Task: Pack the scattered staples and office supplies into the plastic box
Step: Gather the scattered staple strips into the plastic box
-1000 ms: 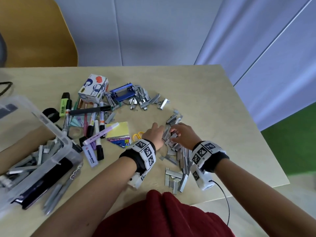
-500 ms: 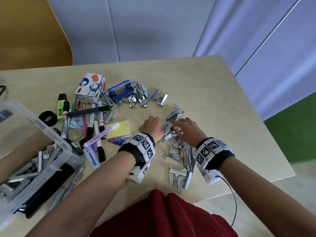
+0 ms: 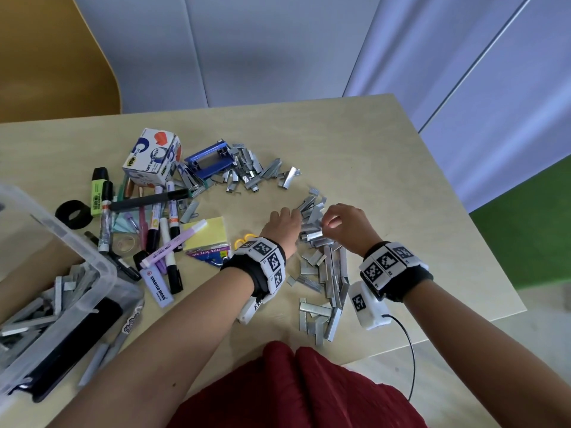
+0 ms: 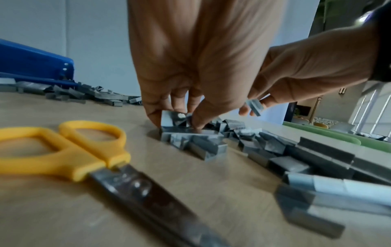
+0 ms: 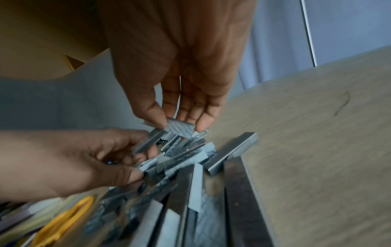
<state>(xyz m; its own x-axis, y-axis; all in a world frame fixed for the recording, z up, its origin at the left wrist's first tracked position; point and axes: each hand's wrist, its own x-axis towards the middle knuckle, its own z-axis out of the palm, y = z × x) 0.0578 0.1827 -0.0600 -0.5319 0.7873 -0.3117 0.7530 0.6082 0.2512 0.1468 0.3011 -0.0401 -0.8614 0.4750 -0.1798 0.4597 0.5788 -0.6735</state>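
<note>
Head view shows a person at a pale wooden worktop (image 3: pixel 370 156), both hands working in a scattered heap of silver metal staple strips (image 3: pixel 321 267). Left hand (image 3: pixel 282 222) has its fingers curled down, gripping strips at the heap's far end. Right hand (image 3: pixel 346 223), just beside it, pinches one short staple strip (image 5: pixel 180 129) between thumb and fingertips, lifted above the heap. Left of the heap lie yellow-handled scissors (image 4: pixel 63 147); well beyond them sits a clear plastic box (image 3: pixel 61 291) holding staple strips.
</note>
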